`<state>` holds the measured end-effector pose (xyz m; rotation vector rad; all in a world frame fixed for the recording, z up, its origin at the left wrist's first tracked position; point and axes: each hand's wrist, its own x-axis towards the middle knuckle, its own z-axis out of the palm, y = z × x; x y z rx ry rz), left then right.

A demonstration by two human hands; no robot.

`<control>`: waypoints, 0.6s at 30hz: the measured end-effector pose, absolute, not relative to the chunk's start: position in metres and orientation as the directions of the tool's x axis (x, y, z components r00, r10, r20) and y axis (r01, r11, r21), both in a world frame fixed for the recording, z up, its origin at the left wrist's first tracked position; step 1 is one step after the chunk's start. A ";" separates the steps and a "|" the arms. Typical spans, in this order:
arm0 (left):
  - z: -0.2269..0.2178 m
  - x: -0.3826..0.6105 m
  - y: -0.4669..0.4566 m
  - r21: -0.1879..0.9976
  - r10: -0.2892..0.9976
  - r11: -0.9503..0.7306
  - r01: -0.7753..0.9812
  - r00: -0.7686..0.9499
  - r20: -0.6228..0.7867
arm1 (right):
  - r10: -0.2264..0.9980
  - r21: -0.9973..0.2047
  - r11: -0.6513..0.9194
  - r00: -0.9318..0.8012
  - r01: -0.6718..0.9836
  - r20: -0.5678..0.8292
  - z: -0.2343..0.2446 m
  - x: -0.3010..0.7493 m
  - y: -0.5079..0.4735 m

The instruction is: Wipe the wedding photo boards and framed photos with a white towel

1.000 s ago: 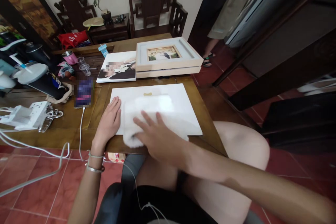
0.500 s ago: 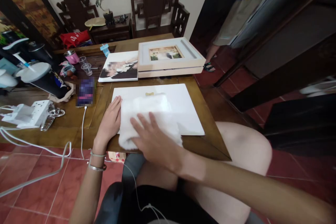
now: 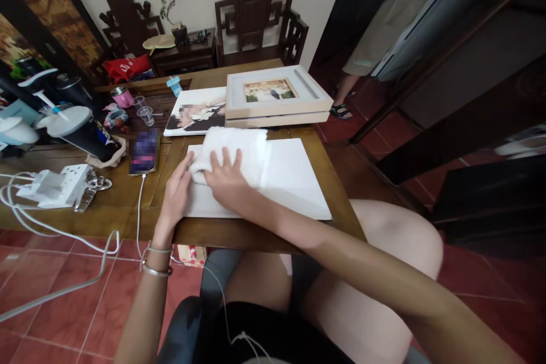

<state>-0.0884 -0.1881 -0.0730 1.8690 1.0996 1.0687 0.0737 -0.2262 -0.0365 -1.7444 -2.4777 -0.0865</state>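
A white fluffy cloth (image 3: 239, 142) lies over the upper left part of a flat white panel (image 3: 294, 182) at the table's near corner. Fingers spread, my right hand (image 3: 228, 179) presses flat on the cloth. Its thumb side is by the cloth's bunched left edge. My left hand (image 3: 177, 190) rests along the panel's left edge, fingers stretched out and close to the cloth; it grips nothing that I can see. The cloth hides the panel's upper left area.
Behind the panel lie a photo print (image 3: 198, 111) and stacked pale picture frames (image 3: 277, 94). To the left are a phone (image 3: 145, 151) on a cable, a power strip (image 3: 70, 182), a large tumbler (image 3: 81, 131) and small plastic cups (image 3: 146, 115). A person (image 3: 384, 34) stands beyond the table.
My right hand has slid the cloth away from me and slightly left, baring the panel's near part. My left hand stays at the panel's left edge, its fingers a little more raised.
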 end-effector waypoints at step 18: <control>-0.074 -0.080 -0.194 0.584 0.866 -0.499 0.640 0.395 0.306 | 0.913 -0.297 0.358 -0.399 0.885 -0.087 0.001 0.118 -0.205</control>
